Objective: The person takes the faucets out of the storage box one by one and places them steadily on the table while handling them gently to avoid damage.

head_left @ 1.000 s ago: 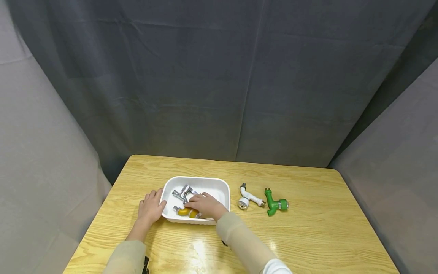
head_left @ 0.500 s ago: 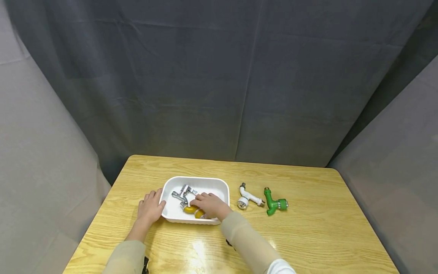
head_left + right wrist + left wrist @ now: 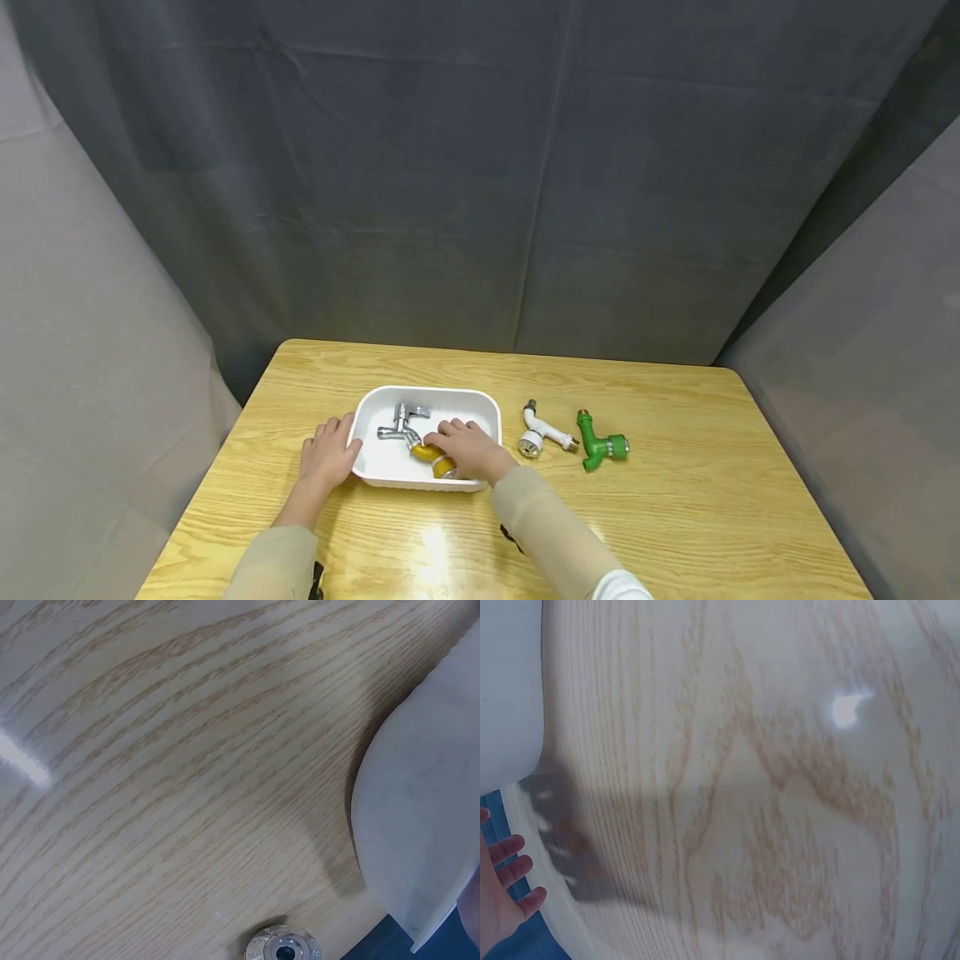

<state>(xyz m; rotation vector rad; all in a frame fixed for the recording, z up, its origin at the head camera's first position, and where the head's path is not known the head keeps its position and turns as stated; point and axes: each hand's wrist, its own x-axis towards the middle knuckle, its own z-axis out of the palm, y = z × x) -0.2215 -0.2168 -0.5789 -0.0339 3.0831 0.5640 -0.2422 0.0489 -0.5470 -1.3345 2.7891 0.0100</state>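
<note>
A white plastic tray [image 3: 390, 482] stands on the table. Inside it, my right hand [image 3: 474, 451] grips a yellow faucet [image 3: 427, 452] by its right part, fingers partly covering it. The yellow faucet's silver end overlaps a chrome faucet [image 3: 401, 427] that lies on the tray's left side. My left hand [image 3: 328, 455] rests against the tray's left rim, thumb at the edge and fingers extended. In the left wrist view the fingertips of that left hand [image 3: 502, 889] show straight and spread near the tray corner [image 3: 510, 697].
Right of the tray, a white faucet [image 3: 546, 432] and a green faucet [image 3: 600, 443] lie side by side on the wooden table [image 3: 675, 500]. A dark curtain [image 3: 420, 208] hangs behind the table's far edge, with paler cloth on both sides.
My right hand has moved slightly right within the tray, and the yellow faucet has shifted right and turned with it. The chrome faucet has turned a little. The left hand stays at the rim.
</note>
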